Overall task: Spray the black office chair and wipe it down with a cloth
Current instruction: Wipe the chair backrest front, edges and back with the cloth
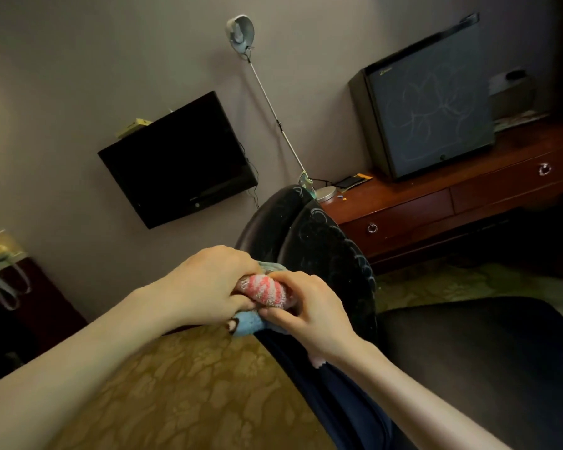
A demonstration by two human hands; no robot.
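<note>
At centre frame both the left hand [208, 284] and right hand [309, 311] gripped a bunched pink-striped and blue terry cloth [267, 292] just before the smeared black leather office chair [319, 251], seemingly refolding it mid-wipe, with pressing it back onto the backrest likely next.

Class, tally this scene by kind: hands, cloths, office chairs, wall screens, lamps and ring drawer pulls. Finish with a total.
Hands: 2 (left hand, right hand)
Cloth, bunched in both hands: 1
Black office chair: 1
Wall screen: 1
Lamp: 1
Ring drawer pulls: 2
Total: 8
</note>
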